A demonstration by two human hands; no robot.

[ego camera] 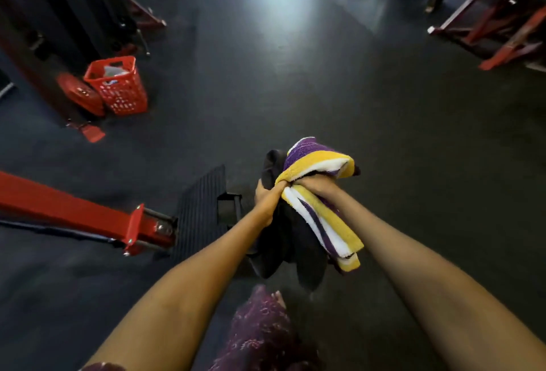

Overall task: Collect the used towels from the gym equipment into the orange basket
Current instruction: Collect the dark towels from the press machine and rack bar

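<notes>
Both the left hand point(267, 199) and right hand point(313, 184) clutch bundled towels point(316, 164), while the orange basket point(118, 87) on the floor point(325, 75) holds pale cloth.

Setting: a gym, indoor training floor. Evidence: dark rubber floor point(295, 81) laid over the whole area, with a bright glare patch at the top centre. Red steel machine frames point(502, 31) stand at the upper right, and more red and black frames point(141, 13) at the upper left. A red weight plate point(78, 94) leans just beside an orange basket point(118, 87) on the floor at the left. A red beam point(74, 211) runs in from the left edge, ending near a black ribbed footplate point(201, 208). Lighting is dim; far details are blurred and hard to make out.
</notes>
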